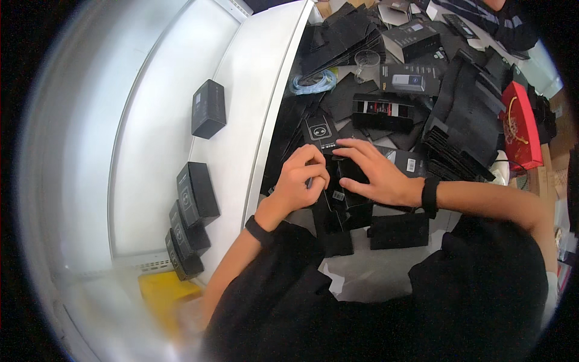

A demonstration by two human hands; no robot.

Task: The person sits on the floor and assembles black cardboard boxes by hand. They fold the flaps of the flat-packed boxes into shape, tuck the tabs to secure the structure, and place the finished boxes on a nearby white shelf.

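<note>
So the biggest thing in there was this long white shelf (256,78), with one black box (209,110) sitting apart and three more bunched further down. Next to it was the counter (377,268), heaped with flat black cardboard (461,130), and a red box (522,128) stood over on the far right. The black carton (350,171) being handled was on the counter's near side, between both hands. The right hand (348,163) was spread loosely over it; the left hand (313,173) was curled at its left side, couldn't tell if it gripped anything. Smaller still: a pale blue coil (313,82) beyond them.
</note>
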